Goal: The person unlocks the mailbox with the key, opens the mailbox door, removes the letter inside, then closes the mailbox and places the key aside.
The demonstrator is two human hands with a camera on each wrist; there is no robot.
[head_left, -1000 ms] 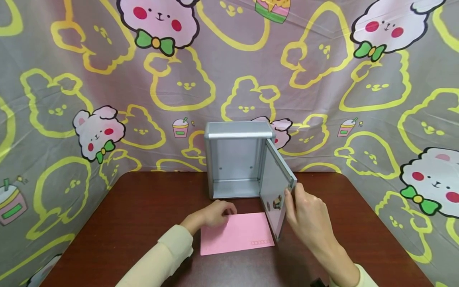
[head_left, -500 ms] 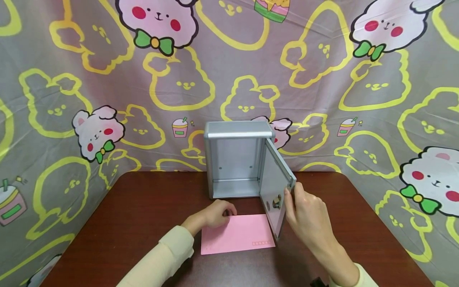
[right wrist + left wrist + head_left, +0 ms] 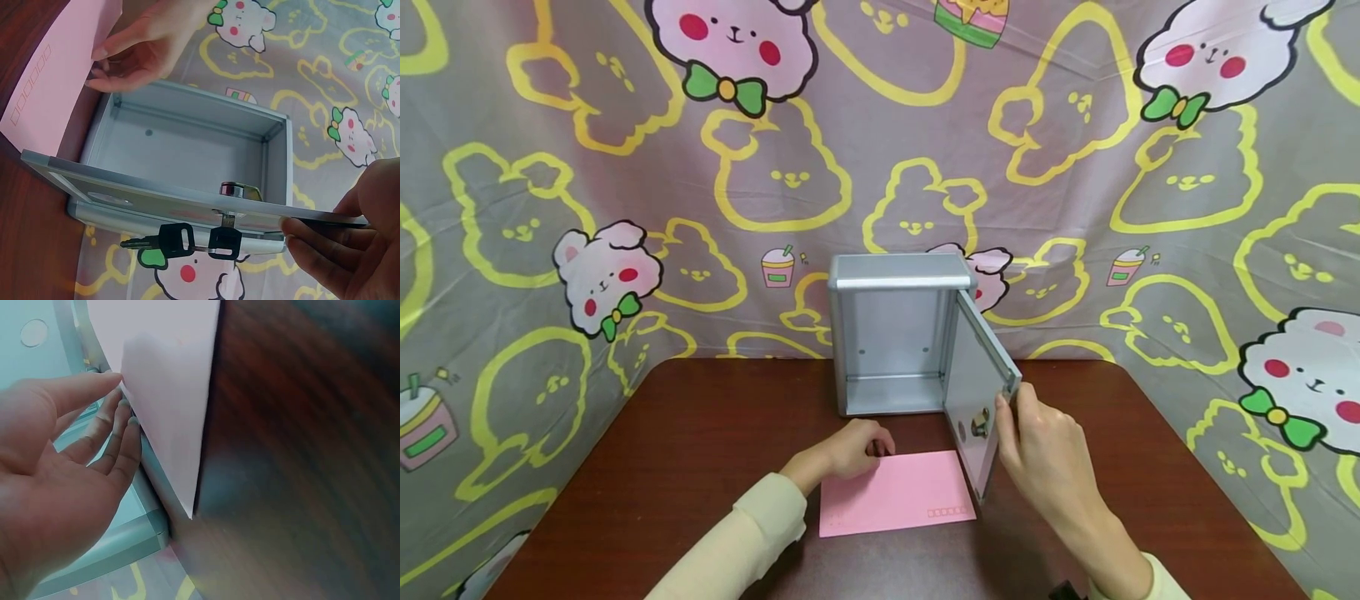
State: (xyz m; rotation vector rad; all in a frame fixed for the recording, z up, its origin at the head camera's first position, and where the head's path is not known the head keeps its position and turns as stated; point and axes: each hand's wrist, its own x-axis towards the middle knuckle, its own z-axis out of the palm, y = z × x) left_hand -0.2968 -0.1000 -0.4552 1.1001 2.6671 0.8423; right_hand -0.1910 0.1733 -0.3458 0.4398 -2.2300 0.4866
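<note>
— So, what fills most of the head view?
— A greyish cloth (image 3: 857, 137), printed with yellow animal outlines and white animal heads in green bows. In front of it is a dark reddish-brown table (image 3: 700, 442).
— And on that?
— A silver metal box (image 3: 901, 268), upright near the cloth, its front facing the near side. The door (image 3: 973, 371), hinged on the right, stands swung out toward the viewer.
— Next in size?
— A pink envelope (image 3: 910, 496), outside the box and in front of it, with a row of small red squares printed near one corner. Its right side comes just beside the door's lower corner.
— Who touches what?
— The right hand (image 3: 1051, 437) grips the door's free edge, thumb on the inner face, fingers on the outer. The left hand (image 3: 848, 448) is at the envelope's box-side edge, fingers loosely curled and thumb tip against the paper; whether it pinches the paper, I can't tell.
— Anything smaller?
— A metal lock (image 3: 232, 189) on the door's inner face, and two black-headed keys (image 3: 172, 240) at the outer face: one sits in the lock, the other is linked to it.
</note>
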